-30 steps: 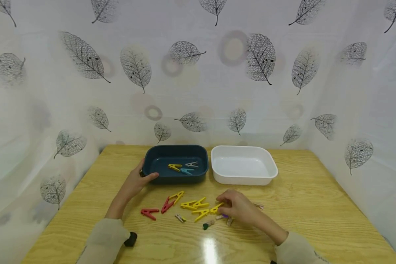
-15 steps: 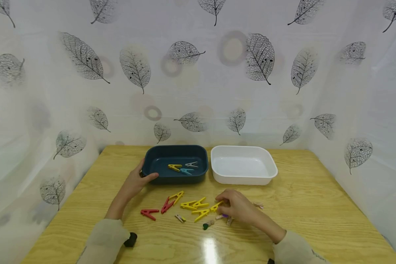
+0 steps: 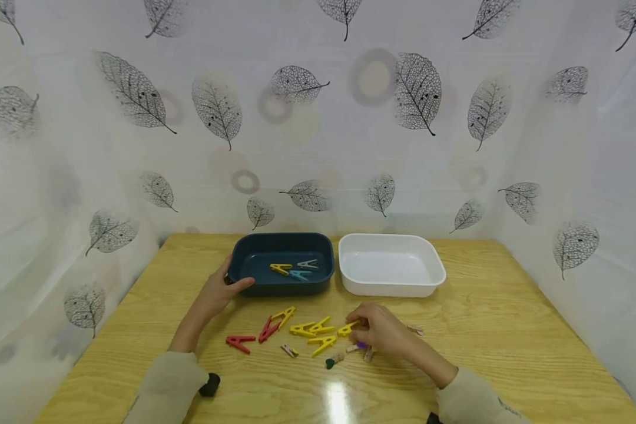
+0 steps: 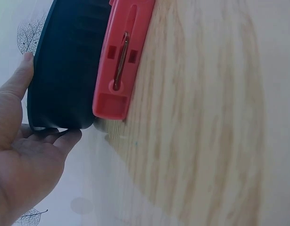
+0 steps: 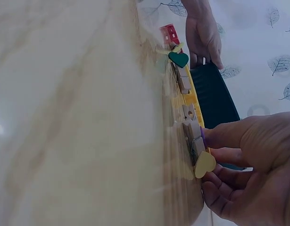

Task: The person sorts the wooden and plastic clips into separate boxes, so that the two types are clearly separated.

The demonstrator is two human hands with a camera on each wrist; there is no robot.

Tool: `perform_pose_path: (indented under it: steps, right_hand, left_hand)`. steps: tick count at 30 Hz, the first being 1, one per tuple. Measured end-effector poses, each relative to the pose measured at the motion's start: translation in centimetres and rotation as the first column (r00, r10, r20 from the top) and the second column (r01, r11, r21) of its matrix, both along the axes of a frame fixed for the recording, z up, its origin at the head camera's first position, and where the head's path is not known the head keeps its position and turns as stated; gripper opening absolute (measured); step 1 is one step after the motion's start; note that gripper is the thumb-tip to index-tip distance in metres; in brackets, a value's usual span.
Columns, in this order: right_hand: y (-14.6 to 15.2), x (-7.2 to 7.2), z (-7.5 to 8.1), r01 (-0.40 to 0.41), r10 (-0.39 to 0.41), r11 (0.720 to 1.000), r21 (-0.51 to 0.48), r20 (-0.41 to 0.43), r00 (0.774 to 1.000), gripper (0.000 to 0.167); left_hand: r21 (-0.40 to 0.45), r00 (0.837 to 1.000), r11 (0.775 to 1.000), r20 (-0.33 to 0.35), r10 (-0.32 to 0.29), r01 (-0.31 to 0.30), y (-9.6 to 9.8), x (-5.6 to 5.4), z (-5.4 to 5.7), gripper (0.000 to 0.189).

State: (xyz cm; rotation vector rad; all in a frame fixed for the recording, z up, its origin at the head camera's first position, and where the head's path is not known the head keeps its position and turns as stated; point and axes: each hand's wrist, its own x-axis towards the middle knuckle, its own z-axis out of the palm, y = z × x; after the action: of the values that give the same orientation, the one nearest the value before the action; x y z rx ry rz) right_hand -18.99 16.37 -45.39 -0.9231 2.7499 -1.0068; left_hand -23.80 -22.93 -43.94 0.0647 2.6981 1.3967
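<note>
My left hand (image 3: pixel 214 298) holds the left end of a dark blue plastic bin (image 3: pixel 283 289), thumb by the front rim, fingers around the side. Inside the bin lie a yellow, a grey and a light blue clothespin (image 3: pixel 300 275). Between its thumb and fingertips, my right hand (image 3: pixel 386 334) pinches a yellow clothespin (image 3: pixel 344 330), low over the table. Small wooden clothespins lie under and beside that hand, one with a pale yellow heart (image 5: pixel 205 164), another with a green heart (image 5: pixel 178 59). Several yellow clothespins (image 3: pixel 322 343) lie just left of it.
A white plastic bin (image 3: pixel 394 290) stands right of the dark blue one. Two red clothespins (image 3: pixel 240 343) and a small clip (image 3: pixel 289 350) lie on the left part of the wooden table (image 3: pixel 509 330). A leaf-patterned curtain (image 3: pixel 318 147) closes off the back and sides.
The pinched yellow clothespin has shifted slightly away from me and up with my right hand, apart from the neighbouring yellow one. My left hand has stayed on the dark blue bin.
</note>
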Motion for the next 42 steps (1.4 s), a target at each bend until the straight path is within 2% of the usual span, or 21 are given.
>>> perform_pose_path:
  steps: [8, 18, 28, 36, 42]
  right_hand:
    - [0.11, -0.37, -0.18, -0.014, 0.014, 1.000, 0.004, 0.002, 1.000, 0.019]
    - [0.31, -0.47, 0.26, -0.006, 0.009, 1.000, -0.030, 0.097, 0.995, 0.019]
    - [0.45, -0.61, 0.00, -0.006, 0.008, 0.999, -0.038, 0.070, 0.997, 0.019]
    - [0.52, -0.51, 0.32, 0.001, 0.006, 0.997, -0.073, 0.091, 0.996, 0.022]
    - [0.59, -0.54, 0.65, 0.005, 0.000, 0.997, -0.076, 0.061, 0.998, 0.020]
  left_hand:
    - [0.013, 1.000, 1.000, -0.010, 0.005, -0.005, 0.00, -0.11, -0.08, 0.100]
    - [0.017, 1.000, 1.000, -0.014, 0.002, -0.002, -0.01, -0.11, -0.13, 0.100]
    - [0.009, 1.000, 1.000, -0.005, 0.006, -0.006, -0.05, -0.18, -0.14, 0.102]
    - [0.008, 1.000, 1.000, -0.001, 0.004, -0.004, 0.01, -0.14, -0.09, 0.101]
    - [0.014, 1.000, 1.000, -0.003, 0.003, -0.003, 0.02, -0.15, -0.12, 0.100]
